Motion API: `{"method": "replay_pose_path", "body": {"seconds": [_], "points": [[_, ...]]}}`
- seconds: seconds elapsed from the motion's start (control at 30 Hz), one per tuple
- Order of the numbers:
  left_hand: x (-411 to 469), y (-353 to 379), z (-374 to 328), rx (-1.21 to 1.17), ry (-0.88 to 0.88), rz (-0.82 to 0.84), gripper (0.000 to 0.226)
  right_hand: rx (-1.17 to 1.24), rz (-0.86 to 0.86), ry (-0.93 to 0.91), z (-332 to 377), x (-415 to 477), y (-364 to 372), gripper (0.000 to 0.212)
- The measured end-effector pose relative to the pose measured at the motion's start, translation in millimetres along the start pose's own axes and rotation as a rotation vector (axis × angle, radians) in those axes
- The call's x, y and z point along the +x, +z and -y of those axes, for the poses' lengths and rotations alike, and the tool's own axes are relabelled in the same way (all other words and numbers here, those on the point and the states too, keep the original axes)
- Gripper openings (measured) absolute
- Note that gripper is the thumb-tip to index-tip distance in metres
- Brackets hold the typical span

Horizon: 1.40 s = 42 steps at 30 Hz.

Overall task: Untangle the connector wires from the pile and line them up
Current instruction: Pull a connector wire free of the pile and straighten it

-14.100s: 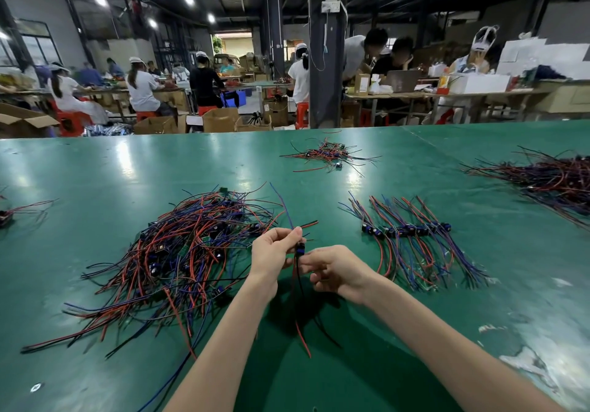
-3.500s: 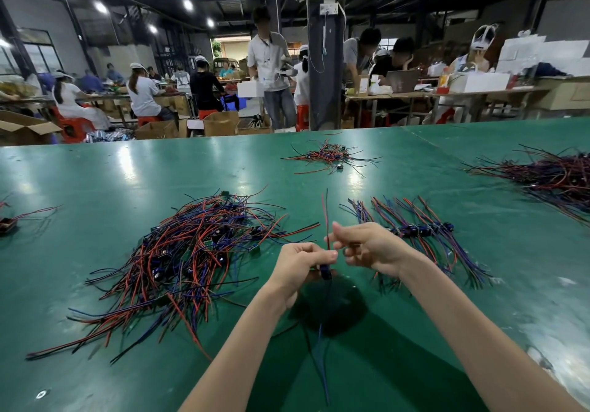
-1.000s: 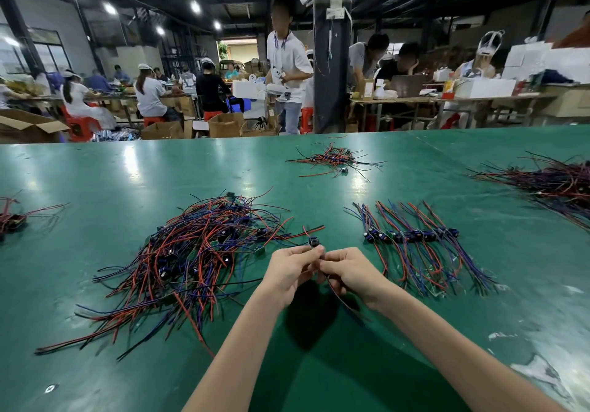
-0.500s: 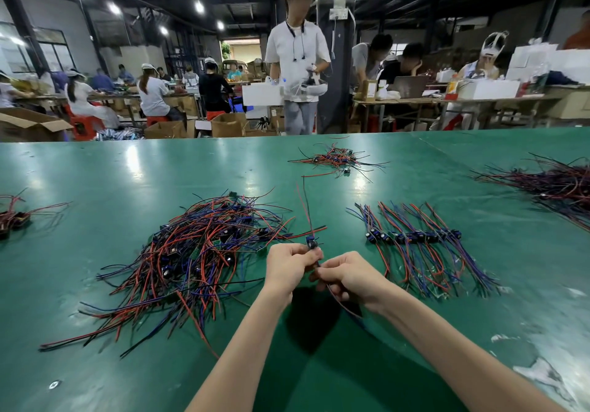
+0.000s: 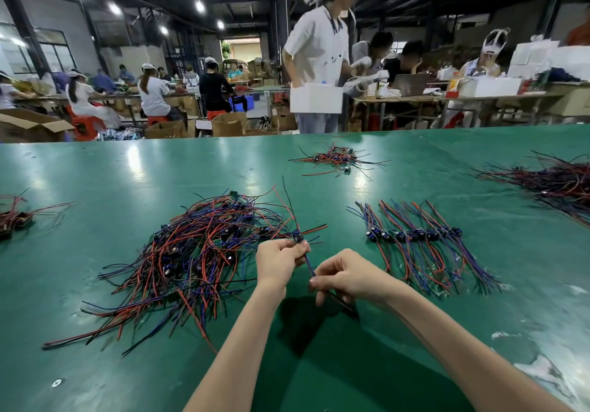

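both hands work above the near centre of the green table [image 5: 127, 172]. the left hand [image 5: 277, 264] has its fingers curled, pinching one connector wire [image 5: 307, 262] just below its small dark connector body, which stands above the fingertips. thin red and black leads rise from that body, away from the person. the right hand [image 5: 348, 279] sits just beside it and slightly nearer, thumb and forefinger closed on the lower blue and dark leads of the same wire; the other fingers are curled in. the held wire runs between the two hands, lifted off the surface.

the tangled pile [image 5: 198, 252] of red, blue and black wires lies left of the hands, spread wide, dark connector bodies mixed through it. its nearest strands reach just beside the left hand; whether they touch the held wire cannot be told.

the lined-up row [image 5: 415, 236] lies right of the hands, apart from them: connector bodies side by side in a line running left to right, leads fanned out above and below.

other wire heaps: a small heap [image 5: 335, 159] at far centre, a large heap [image 5: 558, 181] at the far right edge, a small bundle [image 5: 14, 216] at the left edge. beyond the table a standing person [image 5: 319, 60] in a white shirt carries a white box [image 5: 316, 100].
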<state>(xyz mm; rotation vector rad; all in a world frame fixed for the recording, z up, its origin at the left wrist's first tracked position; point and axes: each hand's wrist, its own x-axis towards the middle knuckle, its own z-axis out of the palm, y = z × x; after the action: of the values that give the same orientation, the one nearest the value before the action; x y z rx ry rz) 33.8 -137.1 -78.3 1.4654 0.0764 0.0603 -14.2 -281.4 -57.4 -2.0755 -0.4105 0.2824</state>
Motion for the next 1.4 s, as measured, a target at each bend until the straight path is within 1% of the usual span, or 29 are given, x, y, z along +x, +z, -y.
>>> {"method": "replay_pose_path", "body": {"seconds": [0.1, 0.17, 0.3, 0.47, 0.63, 0.83, 1.07, 1.27, 1.4], "points": [[1.4, -1.0, -0.2, -0.015, -0.003, -0.017, 0.017, 0.023, 0.063, -0.004, 0.2, -2.6, -3.3, 0.016], [4.3, -5.2, -1.1, -0.068, -0.023, -0.059, 0.017, 0.048, 0.125, -0.004, 1.0, -4.0, -0.8, 0.018], [5.0, -9.0, -0.3, -0.119, -0.054, -0.097, 0.013, 0.032, 0.161, -0.019, 6.5, -5.3, 2.6, 0.020], [6.4, -8.7, 1.1, -0.151, -0.069, -0.109, 0.017, 0.013, 0.159, -0.005, 9.9, -8.8, 3.0, 0.017], [8.0, -11.0, -0.3, -0.151, -0.083, -0.123, 0.019, 0.056, 0.197, -0.067, 14.3, -11.2, 4.7, 0.009], [9.3, -11.5, -0.7, -0.151, -0.095, -0.119, 0.015, 0.065, 0.223, -0.073, 16.5, -15.2, 1.3, 0.012], [10.0, -11.2, -0.2, -0.162, -0.107, -0.118, 0.020, 0.076, 0.238, -0.011, 20.2, -17.3, -0.1, 0.012], [9.0, -11.7, -1.6, -0.172, -0.109, -0.122, 0.016, 0.051, 0.251, 0.024, 20.1, -17.1, 2.0, 0.010], [8.0, -13.2, -4.0, -0.181, -0.101, -0.113, 0.015, 0.092, 0.268, 0.021, 17.3, -15.2, 0.1, 0.008]]}}
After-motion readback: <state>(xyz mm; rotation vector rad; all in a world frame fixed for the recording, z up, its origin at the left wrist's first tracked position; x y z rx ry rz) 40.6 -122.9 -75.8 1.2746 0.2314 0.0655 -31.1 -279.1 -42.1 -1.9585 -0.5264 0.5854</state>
